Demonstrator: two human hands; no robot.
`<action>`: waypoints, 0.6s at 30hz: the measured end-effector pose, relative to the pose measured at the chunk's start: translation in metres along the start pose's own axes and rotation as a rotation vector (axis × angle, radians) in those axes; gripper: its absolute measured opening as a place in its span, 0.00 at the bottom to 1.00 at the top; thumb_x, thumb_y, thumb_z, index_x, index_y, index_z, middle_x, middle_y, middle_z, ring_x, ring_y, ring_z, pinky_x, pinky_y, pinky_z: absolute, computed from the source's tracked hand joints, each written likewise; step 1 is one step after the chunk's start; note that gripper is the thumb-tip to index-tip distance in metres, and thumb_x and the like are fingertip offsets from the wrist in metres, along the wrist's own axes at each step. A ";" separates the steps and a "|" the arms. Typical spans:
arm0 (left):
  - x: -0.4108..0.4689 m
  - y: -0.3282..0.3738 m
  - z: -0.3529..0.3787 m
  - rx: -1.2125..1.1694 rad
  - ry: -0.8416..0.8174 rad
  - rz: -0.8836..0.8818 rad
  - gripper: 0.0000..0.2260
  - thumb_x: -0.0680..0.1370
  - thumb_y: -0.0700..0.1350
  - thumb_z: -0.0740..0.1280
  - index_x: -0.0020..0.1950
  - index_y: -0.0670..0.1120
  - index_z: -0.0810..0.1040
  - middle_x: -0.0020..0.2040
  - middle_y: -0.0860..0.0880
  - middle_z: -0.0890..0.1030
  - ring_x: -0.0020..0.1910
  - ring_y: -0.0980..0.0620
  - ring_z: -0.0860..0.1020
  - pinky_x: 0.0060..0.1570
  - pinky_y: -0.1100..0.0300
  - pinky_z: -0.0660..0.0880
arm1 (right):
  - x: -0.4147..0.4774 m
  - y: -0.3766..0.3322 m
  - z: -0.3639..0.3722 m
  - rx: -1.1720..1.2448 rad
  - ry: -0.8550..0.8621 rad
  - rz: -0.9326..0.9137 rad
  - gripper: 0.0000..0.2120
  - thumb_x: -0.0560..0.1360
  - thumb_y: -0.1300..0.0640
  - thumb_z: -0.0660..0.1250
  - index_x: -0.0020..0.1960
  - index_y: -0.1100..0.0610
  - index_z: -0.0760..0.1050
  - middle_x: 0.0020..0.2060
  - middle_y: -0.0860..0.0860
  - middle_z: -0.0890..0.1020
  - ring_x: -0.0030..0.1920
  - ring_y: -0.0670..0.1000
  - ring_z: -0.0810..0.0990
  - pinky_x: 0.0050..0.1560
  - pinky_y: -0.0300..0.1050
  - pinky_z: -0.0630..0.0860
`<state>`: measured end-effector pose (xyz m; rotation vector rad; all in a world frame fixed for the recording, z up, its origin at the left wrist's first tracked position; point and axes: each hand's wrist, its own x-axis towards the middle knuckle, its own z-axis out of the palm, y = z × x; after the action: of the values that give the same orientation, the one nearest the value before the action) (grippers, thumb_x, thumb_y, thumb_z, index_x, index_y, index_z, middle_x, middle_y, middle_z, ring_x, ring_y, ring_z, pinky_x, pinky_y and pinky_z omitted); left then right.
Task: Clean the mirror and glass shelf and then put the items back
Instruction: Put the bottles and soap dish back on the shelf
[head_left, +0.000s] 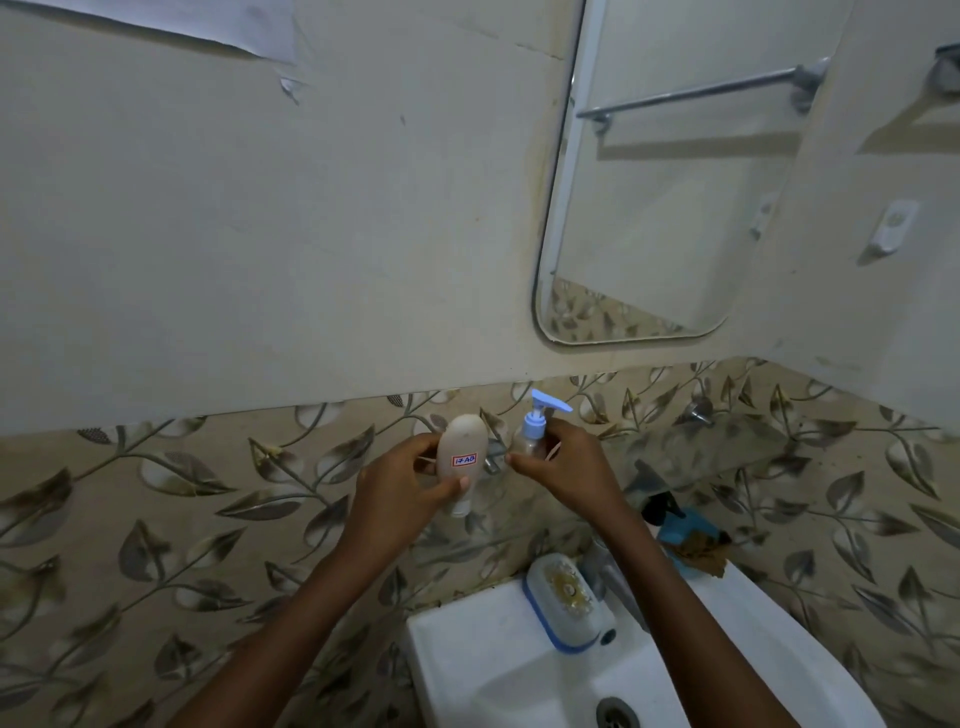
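Presently noted: left hand (400, 488) clasping beige tube (461, 457), right hand (558, 465) gripping pump bottle (532, 434) (over sink (467, 649)); slip and drop risk.

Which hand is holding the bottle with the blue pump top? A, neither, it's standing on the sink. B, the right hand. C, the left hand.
B: the right hand grips the clear pump bottle, while the left hand holds the beige tube.

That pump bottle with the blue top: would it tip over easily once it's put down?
Probably. The pump bottle in the right hand looks small, clear and nearly empty, so likely light. Its tall blue pump head juts sideways, which may make it top-heavy on a smooth shelf.
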<state>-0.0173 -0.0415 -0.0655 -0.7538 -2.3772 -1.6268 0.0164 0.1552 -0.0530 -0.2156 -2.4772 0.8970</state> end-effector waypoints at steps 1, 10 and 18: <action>-0.001 -0.001 0.001 0.008 0.008 0.012 0.17 0.67 0.43 0.75 0.55 0.48 0.79 0.47 0.52 0.82 0.44 0.56 0.79 0.46 0.58 0.76 | -0.001 0.002 0.001 -0.008 0.001 0.000 0.12 0.66 0.49 0.74 0.39 0.48 0.70 0.28 0.43 0.72 0.29 0.41 0.70 0.32 0.40 0.66; -0.007 -0.013 0.003 0.036 0.058 0.113 0.29 0.66 0.43 0.77 0.65 0.47 0.72 0.57 0.52 0.78 0.53 0.52 0.78 0.56 0.48 0.77 | -0.042 0.004 -0.012 0.200 0.352 0.081 0.12 0.69 0.45 0.70 0.47 0.50 0.75 0.36 0.47 0.78 0.36 0.43 0.75 0.37 0.41 0.73; -0.045 -0.014 -0.009 0.207 0.167 0.254 0.19 0.73 0.48 0.64 0.64 0.53 0.71 0.55 0.58 0.75 0.58 0.48 0.74 0.61 0.38 0.68 | -0.109 0.106 0.047 0.017 0.217 0.441 0.02 0.72 0.62 0.66 0.41 0.61 0.75 0.39 0.57 0.79 0.43 0.57 0.79 0.39 0.42 0.68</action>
<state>0.0134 -0.0674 -0.0915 -0.8069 -2.1865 -1.2694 0.0858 0.1775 -0.1948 -0.8330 -2.2532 1.0047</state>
